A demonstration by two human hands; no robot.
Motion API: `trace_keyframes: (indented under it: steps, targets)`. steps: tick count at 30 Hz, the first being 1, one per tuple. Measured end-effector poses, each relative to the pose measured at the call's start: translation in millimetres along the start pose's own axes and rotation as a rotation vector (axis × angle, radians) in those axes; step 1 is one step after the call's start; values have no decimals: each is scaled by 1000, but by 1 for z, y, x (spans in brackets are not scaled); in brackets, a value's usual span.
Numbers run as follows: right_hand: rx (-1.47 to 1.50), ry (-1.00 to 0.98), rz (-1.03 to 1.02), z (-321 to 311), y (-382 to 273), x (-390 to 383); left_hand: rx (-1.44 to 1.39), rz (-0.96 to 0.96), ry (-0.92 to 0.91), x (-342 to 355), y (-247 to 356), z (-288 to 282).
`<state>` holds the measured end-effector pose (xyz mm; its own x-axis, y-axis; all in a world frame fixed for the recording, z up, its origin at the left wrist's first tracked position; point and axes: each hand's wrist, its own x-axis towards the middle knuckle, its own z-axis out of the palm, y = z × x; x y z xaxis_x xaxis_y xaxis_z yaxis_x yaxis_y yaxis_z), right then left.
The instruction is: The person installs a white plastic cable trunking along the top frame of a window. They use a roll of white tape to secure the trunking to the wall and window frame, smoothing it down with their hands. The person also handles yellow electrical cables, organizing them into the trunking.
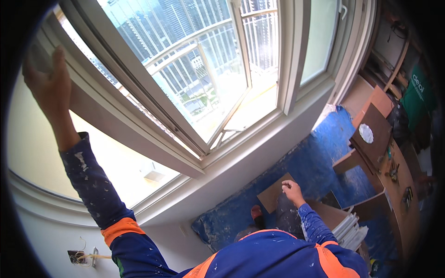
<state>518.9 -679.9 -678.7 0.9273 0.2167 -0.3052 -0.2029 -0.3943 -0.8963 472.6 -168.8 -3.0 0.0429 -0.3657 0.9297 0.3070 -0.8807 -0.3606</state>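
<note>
My left hand (50, 85) is raised at the upper left, against the pale window frame (99, 104). Its thumb stands apart from the fingers, and a greyish thing, blurred at the dark rim of the picture, seems to lie between them. Low by my leg hangs my right hand (292, 191), its fingers curled in; whether they hold something small I cannot make out. Beyond the frame, a window sash (236, 104) is swung outward over the sill (241, 150).
Blue sheeting (296, 160) covers the floor, with a brown board (271, 197) on it. Right of me, a wooden bench (398, 204) carries tools and a brown panel (371, 134). White strips (347, 234) are stacked beside me. Loose wires (83, 257) stick out of the wall at lower left.
</note>
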Motion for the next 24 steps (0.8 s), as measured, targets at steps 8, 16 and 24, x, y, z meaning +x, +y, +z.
trace_keyframes:
  steps: [8, 16, 24]
  targets:
    - [368, -649, -97, 27, -148, 73, -28, -193, -58, 2, 34, 1]
    - [287, -1405, -340, -56, -377, 145, -26, -396, -136, -11, 39, -10]
    - [235, -1488, -1019, -40, -626, 105, -105, -462, -171, -15, 42, 3]
